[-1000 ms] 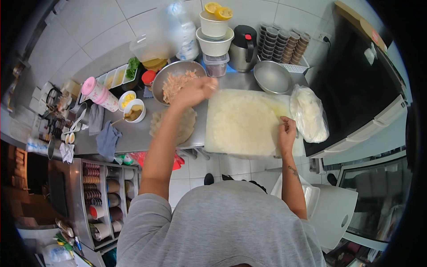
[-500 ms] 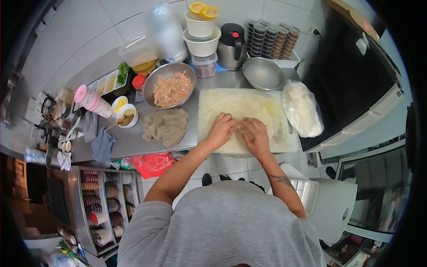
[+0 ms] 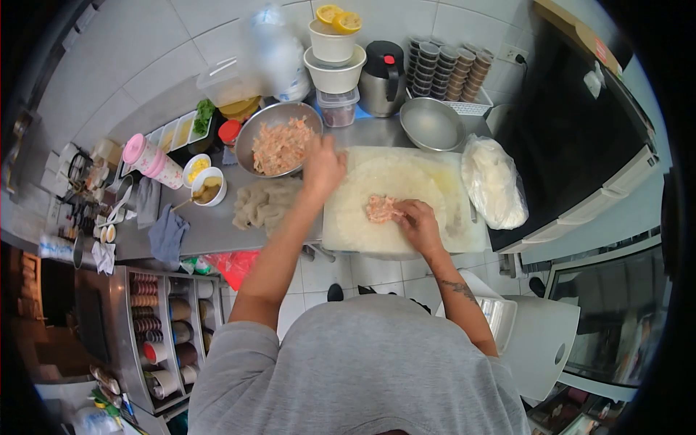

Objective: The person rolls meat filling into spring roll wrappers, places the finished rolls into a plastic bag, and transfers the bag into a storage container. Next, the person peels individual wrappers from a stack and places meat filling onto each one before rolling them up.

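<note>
On the left of the frame, a pink tumbler (image 3: pixel 154 161) leaned near the small bowls, with a blue cloth (image 3: pixel 169 235) below them and a red-lidded jar (image 3: pixel 230 132) to their upper right. Left of centre, the steel bowl (image 3: pixel 246 139) held shredded pink-orange filling (image 3: pixel 281 147); below it lay a brown cloth (image 3: pixel 262 206), partly covered by the left forearm. The left hand (image 3: pixel 324 168) was at the bowl's lower right rim, fingers curled but blurred; whether they pinched anything could not be told. Stacked tubs (image 3: pixel 336 72) and a jug (image 3: pixel 383 81) stood at upper centre, beyond the board (image 3: pixel 335 233). A small clump (image 3: pixel 380 209) of filling sat near the board's middle, on a pale round sheet (image 3: pixel 435 190). At its right edge the right hand (image 3: pixel 419 223) touched it, thumb and fingers drawn together. Farther right, a second bowl (image 3: pixel 433 125) and lidded cups (image 3: pixel 462 75) stood behind the board, while a bulky clear bag (image 3: pixel 494 181) crowded its right edge.
</note>
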`<act>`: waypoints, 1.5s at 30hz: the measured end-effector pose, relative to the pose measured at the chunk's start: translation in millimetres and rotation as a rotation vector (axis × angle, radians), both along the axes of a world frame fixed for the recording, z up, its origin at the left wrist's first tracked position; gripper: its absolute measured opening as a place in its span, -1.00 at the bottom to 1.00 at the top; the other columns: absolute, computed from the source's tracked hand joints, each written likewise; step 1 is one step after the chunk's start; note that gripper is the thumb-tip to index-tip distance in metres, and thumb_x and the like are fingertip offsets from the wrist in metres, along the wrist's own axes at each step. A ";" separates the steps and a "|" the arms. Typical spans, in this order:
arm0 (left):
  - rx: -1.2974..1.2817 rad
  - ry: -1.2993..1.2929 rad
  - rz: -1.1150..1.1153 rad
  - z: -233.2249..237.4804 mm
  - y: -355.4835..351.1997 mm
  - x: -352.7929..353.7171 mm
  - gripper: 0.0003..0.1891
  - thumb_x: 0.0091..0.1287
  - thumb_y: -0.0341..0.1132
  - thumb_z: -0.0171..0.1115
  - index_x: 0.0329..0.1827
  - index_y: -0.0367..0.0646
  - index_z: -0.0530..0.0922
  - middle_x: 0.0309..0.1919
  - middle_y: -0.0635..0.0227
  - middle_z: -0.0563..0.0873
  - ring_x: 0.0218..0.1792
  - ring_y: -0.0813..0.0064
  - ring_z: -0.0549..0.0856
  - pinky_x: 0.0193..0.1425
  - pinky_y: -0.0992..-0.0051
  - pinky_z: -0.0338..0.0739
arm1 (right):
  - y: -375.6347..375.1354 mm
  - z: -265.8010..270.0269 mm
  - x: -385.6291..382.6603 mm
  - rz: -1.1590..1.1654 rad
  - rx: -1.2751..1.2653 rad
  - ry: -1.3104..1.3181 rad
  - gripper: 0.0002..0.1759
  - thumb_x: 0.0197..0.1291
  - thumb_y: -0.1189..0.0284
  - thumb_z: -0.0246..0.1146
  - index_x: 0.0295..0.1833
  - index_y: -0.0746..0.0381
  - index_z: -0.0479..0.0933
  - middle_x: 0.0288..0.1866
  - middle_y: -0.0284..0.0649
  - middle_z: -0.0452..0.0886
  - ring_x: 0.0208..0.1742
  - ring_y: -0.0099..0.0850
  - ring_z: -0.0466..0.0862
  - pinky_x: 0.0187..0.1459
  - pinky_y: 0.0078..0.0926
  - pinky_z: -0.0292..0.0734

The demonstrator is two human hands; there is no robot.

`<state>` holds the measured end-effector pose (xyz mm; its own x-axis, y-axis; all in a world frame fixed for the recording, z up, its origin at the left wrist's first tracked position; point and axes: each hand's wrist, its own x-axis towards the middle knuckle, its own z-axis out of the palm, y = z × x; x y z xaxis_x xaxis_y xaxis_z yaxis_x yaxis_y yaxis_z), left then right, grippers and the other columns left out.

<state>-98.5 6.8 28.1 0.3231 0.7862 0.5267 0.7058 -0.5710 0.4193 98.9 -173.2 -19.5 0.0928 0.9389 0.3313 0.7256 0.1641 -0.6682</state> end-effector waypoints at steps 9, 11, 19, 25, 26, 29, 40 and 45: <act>-0.434 0.354 0.190 -3.9 51.9 -13.0 -0.72 0.11 -0.33 0.22 -0.18 -0.31 0.69 -0.16 -0.06 0.73 -0.06 0.03 0.72 0.03 0.19 0.60 | 7.4 8.9 -24.2 -0.004 0.082 -0.200 -0.30 -0.11 0.35 0.47 0.25 0.15 0.48 0.13 -0.11 0.50 0.17 -0.15 0.48 0.25 -0.22 0.28; -0.463 0.397 0.176 -1.6 57.4 -14.8 -0.71 0.10 -0.31 0.22 -0.19 -0.30 0.69 -0.17 -0.04 0.73 -0.05 0.04 0.71 0.03 0.20 0.59 | 16.7 -1.3 -22.2 0.014 0.058 -0.207 -0.37 -0.09 0.37 0.45 0.20 0.15 0.52 0.09 -0.14 0.53 0.15 -0.18 0.48 0.25 -0.20 0.28; -0.473 0.309 0.148 6.8 56.1 -24.6 -0.65 0.10 -0.19 0.28 -0.18 -0.30 0.69 -0.21 -0.06 0.73 -0.09 0.03 0.72 -0.01 0.17 0.59 | 19.5 -5.6 -16.5 0.064 -0.002 -0.106 -0.38 -0.04 0.40 0.44 0.22 0.18 0.51 0.10 -0.15 0.54 0.16 -0.15 0.46 0.24 -0.23 0.32; -0.499 -0.046 0.084 19.5 61.1 -31.0 -0.55 0.13 -0.05 0.31 -0.21 -0.35 0.66 -0.18 -0.11 0.72 -0.09 0.02 0.71 0.02 0.18 0.56 | 2.9 6.9 -7.8 0.027 -0.065 -0.037 -0.04 -0.07 0.37 0.48 0.49 0.15 0.19 0.31 -0.02 0.38 0.30 -0.03 0.37 0.33 -0.19 0.28; -0.461 -0.037 0.061 19.7 62.7 -29.0 -0.54 0.13 -0.04 0.30 -0.23 -0.38 0.65 -0.16 -0.13 0.71 -0.09 0.02 0.71 0.02 0.19 0.56 | 1.4 4.6 -7.2 0.021 -0.065 -0.022 -0.06 -0.06 0.37 0.47 0.48 0.15 0.21 0.30 -0.02 0.38 0.29 -0.03 0.37 0.33 -0.20 0.28; -0.541 0.380 0.117 12.4 70.6 -18.8 -0.49 0.14 -0.05 0.29 -0.08 -0.39 0.64 -0.07 -0.15 0.69 0.00 0.02 0.69 0.10 0.21 0.55 | -0.3 2.9 -7.9 0.009 -0.062 0.021 -0.12 -0.03 0.39 0.45 0.45 0.17 0.25 0.29 -0.02 0.40 0.29 -0.03 0.37 0.32 -0.21 0.29; -0.475 -0.053 0.196 9.1 69.6 -20.2 -0.50 0.12 0.00 0.33 -0.10 -0.29 0.67 -0.15 -0.02 0.74 -0.07 0.07 0.72 0.04 0.24 0.58 | -33.6 4.5 8.8 -0.181 0.015 0.115 -0.26 0.02 0.54 0.38 0.38 0.21 0.35 0.26 -0.02 0.44 0.28 -0.10 0.43 0.31 -0.28 0.32; -0.530 -0.167 -0.258 43.1 -1.8 -5.5 -0.68 0.25 -0.15 0.26 -0.12 -0.24 0.67 -0.22 0.05 0.74 -0.19 0.16 0.71 -0.03 0.30 0.57 | -38.9 7.3 18.5 -0.261 0.036 0.168 -0.35 0.03 0.61 0.31 0.32 0.19 0.42 0.19 -0.10 0.52 0.24 -0.17 0.49 0.26 -0.29 0.38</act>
<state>-103.9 5.0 71.2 0.4854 0.8622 0.1448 0.4728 -0.3982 0.7861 117.3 -212.2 -12.2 0.3854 0.8642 0.3235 0.6265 0.0123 -0.7793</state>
